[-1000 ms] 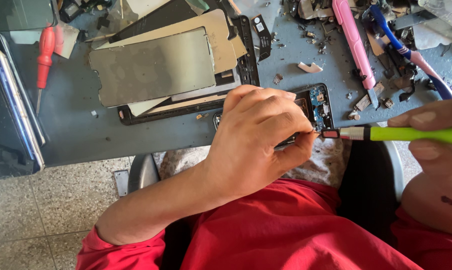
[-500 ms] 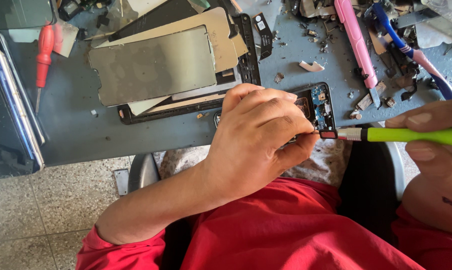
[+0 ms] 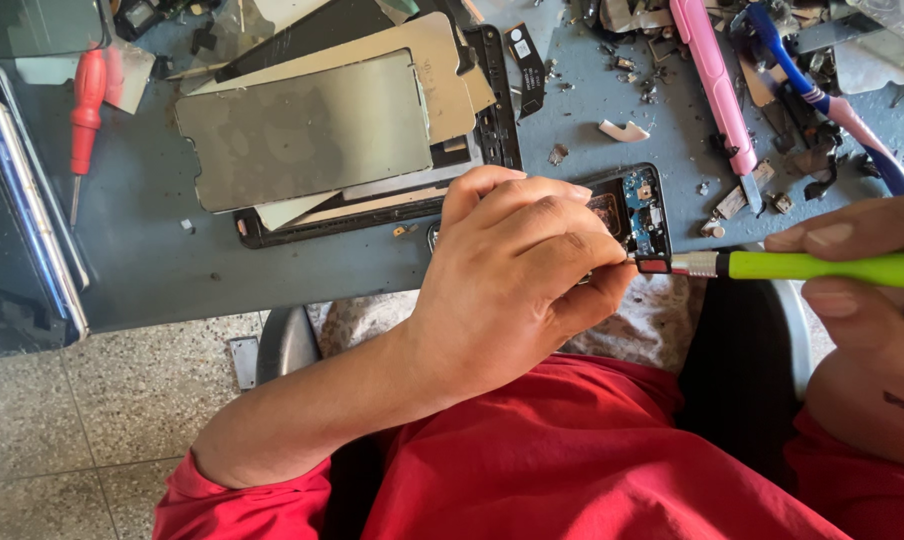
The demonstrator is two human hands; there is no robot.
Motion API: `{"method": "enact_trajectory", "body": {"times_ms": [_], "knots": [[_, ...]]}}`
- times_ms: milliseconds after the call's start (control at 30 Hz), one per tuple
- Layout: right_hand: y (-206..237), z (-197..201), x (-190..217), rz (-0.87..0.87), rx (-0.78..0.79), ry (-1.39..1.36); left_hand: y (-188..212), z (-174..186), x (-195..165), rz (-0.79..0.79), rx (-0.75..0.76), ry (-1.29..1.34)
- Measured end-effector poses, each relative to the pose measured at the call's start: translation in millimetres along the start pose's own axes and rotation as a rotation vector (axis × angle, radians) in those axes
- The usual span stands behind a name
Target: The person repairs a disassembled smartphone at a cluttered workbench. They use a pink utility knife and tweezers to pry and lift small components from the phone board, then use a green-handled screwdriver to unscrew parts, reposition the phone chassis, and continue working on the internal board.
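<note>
Left hand grips opened phone; right hand holds green screwdriver.

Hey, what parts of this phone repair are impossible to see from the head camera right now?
- Opened phone: mostly hidden under the left hand.
- Green screwdriver: tip concealed behind the left fingers; handle end cut off by the right edge.
- Right hand: partly out of frame.
- Phone's screws: too small.
</note>
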State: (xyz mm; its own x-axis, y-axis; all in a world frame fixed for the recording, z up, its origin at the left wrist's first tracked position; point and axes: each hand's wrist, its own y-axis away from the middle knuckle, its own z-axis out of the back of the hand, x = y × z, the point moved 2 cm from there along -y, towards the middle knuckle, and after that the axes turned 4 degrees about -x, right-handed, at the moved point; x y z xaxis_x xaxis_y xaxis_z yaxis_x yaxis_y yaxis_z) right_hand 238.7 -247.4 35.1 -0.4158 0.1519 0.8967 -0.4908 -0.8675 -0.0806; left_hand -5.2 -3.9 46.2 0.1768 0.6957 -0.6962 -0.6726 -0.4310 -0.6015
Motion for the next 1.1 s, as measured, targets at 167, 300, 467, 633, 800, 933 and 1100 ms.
{"method": "enact_trajectory", "body": {"times_ms": [167, 300, 467, 633, 800, 933, 1100], "knots": [[2.1, 7.6, 5.0, -0.028, 0.017, 0.118, -1.2, 0.8, -0.2, 0.002, 0.015, -0.026], [0.6, 3.9, 13.7, -0.003, 0.017, 0.073, -1.8, 2.8, -0.5, 0.021, 0.045, -0.024], [3.1, -1.8, 11.8, -0.054, -0.047, 0.082, -0.7, 1.7, 1.4, 0.036, 0.106, -0.082], [16.4, 19.0, -27.6, -0.028, -0.099, 0.047, 2.3, -2.9, 4.2, 0.036, 0.141, -0.145], [24.9, 59.4, -101.8, -0.110, -0.021, 0.188, 3.8, -8.2, 1.4, -0.047, 0.263, -0.222], [24.3, 71.0, -147.2, -0.145, 0.000, 0.240, 1.8, -12.3, -4.2, -0.090, 0.344, -0.264], [25.3, 68.2, -161.8, -0.162, 0.008, 0.273, -1.3, -13.6, -4.9, -0.099, 0.406, -0.338]]}}
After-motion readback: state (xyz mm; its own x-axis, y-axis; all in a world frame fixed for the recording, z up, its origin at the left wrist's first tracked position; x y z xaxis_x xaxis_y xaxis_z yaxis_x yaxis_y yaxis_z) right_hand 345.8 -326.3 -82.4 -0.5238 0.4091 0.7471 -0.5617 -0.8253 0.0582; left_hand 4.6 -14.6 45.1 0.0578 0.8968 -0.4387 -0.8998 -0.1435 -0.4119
